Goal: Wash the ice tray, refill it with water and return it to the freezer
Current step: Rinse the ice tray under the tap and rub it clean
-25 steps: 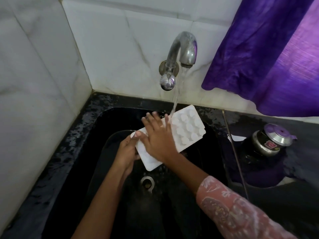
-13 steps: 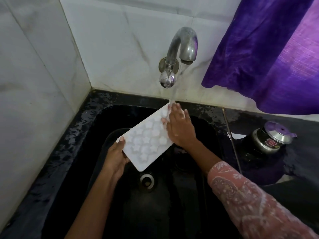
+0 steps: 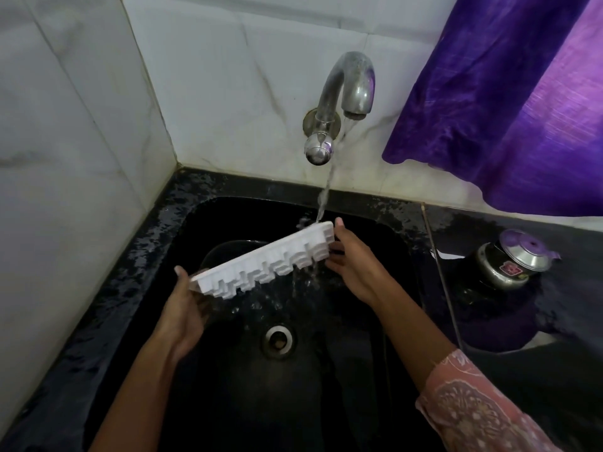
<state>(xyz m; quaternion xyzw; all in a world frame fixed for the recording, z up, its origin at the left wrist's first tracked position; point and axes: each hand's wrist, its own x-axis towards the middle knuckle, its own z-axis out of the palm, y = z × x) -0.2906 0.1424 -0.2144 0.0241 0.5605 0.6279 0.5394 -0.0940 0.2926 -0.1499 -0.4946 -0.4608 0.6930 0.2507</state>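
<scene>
Both hands hold a white ice tray (image 3: 266,261) in the air above the basin of a black sink (image 3: 235,402), right under the running tap (image 3: 346,89). The tray is seen from its side and slopes up from lower left to upper right, with the moulded undersides of its cups turned toward the camera.

The left hand (image 3: 186,308) grips the lower left end, the thumb lying over the top rim and the fingers curled beneath. The right hand (image 3: 355,265) grasps the higher right end, the thumb hooked over the upper edge and the fingers pressed against the underside. A pink patterned sleeve (image 3: 473,409) covers the right forearm; the left forearm is bare.

A stream of water (image 3: 326,190) falls from the curved metal spout and strikes the top of the tray near its right end, just beside the right thumb. Water spills off the lower side in thin runs and drops toward the round metal drain (image 3: 278,340), which lies below the tray's middle.

The black stone desk (image 3: 130,272) around the sink is wet and speckled with droplets. On its right part, well apart from the tray, stands a small steel pot (image 3: 512,259) with a shiny lid and a red label on its side. White marble tiles (image 3: 228,76) line the wall behind the tap and to the left. A purple curtain (image 3: 505,109) hangs at the upper right, above the pot.
</scene>
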